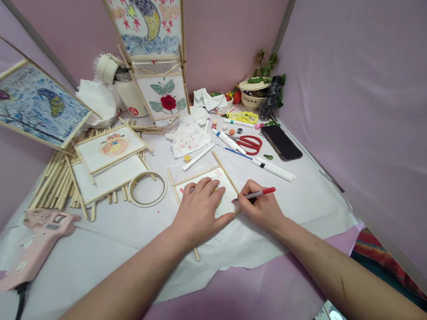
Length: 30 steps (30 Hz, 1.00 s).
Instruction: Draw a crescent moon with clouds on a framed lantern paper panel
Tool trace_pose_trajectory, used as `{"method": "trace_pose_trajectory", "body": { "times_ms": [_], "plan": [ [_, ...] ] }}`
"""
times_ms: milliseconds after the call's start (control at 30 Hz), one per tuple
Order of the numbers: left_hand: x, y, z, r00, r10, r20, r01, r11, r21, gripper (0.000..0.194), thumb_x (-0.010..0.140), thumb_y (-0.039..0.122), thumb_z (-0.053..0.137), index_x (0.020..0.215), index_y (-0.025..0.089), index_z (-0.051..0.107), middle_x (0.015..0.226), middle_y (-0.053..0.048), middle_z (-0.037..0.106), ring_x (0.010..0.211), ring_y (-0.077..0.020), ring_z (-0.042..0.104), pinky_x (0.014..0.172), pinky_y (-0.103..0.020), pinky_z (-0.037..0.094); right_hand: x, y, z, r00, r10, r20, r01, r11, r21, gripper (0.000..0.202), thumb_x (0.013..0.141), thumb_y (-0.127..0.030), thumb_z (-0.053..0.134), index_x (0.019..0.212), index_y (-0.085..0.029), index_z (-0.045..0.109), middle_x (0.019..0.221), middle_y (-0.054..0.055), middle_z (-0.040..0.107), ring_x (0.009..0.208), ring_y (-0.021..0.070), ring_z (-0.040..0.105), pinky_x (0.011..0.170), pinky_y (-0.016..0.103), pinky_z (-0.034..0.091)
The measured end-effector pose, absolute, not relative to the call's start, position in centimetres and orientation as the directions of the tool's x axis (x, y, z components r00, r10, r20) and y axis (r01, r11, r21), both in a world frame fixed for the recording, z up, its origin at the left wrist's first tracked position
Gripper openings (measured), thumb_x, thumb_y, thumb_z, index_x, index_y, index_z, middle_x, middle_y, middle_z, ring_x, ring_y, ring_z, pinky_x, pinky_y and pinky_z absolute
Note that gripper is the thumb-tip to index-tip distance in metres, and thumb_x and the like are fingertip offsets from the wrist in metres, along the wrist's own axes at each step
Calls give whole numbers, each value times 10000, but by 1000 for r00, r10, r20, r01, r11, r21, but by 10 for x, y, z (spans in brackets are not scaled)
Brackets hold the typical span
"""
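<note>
A small white panel (226, 207) framed with thin wooden sticks lies on the white-covered table, with small red marks near its upper corners and a partly covered yellowish drawing. My left hand (202, 206) rests flat on it, fingers spread, hiding much of the surface. In my right hand (261, 206) is a red-capped pen (264, 192), gripped between the fingers, its tip at the panel's right part. A stick of the frame sticks out below my left hand.
Behind are markers (275, 169), red-handled scissors (252, 144), a phone (282, 142), stained tissue (188, 137) and a bowl (252, 99). Leftward lie a tape roll (131, 192), wooden sticks (54, 183), framed drawings (94, 160) and a pink glue gun (42, 247). Decorated panels (152, 17) stand at the back.
</note>
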<state>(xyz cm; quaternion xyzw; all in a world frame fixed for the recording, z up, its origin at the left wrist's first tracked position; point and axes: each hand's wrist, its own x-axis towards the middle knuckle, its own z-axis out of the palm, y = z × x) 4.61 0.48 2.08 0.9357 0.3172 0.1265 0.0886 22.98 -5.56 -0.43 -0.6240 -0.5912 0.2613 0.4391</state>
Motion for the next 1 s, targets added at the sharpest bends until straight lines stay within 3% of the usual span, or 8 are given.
{"method": "trace_pose_trajectory", "body": {
  "times_ms": [500, 1000],
  "plan": [
    [46, 5, 20, 768, 617, 172, 575, -783, 239, 485, 828, 523, 621, 1207, 227, 557, 1344, -91, 532, 1268, -313, 394, 981, -497, 291, 231, -57, -3, 185, 969, 163, 502, 49, -863, 136, 724, -204, 547, 630, -226, 451, 559, -32, 513, 532, 140, 540, 501, 251, 371],
    [47, 5, 20, 771, 614, 168, 577, -785, 224, 485, 831, 522, 617, 1212, 230, 551, 1348, -91, 532, 1272, -310, 393, 976, -494, 287, 230, -55, -4, 236, 944, 229, 510, 80, -856, 205, 809, -234, 554, 648, -221, 429, 556, -49, 469, 537, 126, 514, 520, 250, 366]
  ]
}}
